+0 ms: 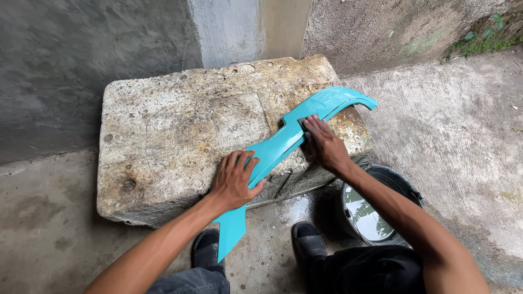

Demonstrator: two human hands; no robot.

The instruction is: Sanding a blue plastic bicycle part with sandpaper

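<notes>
A long turquoise plastic panel (283,142), curved and pointed at both ends, lies slantwise across a weathered concrete block (180,130). Its lower tip hangs past the block's front edge, over my feet. My left hand (235,179) presses down flat on the lower part of the panel, with the thumb hooked over its edge. My right hand (324,142) lies on the middle of the panel, fingers pressing a small grey pad or sheet (305,120) against its surface. The upper end of the panel curves away to the right, past the block's corner.
A black bucket (406,188) holding water stands on the ground at the right, below my right forearm. My two dark shoes (308,239) rest on the wet concrete floor in front of the block. Grey walls rise behind; a rough concrete slope lies to the right.
</notes>
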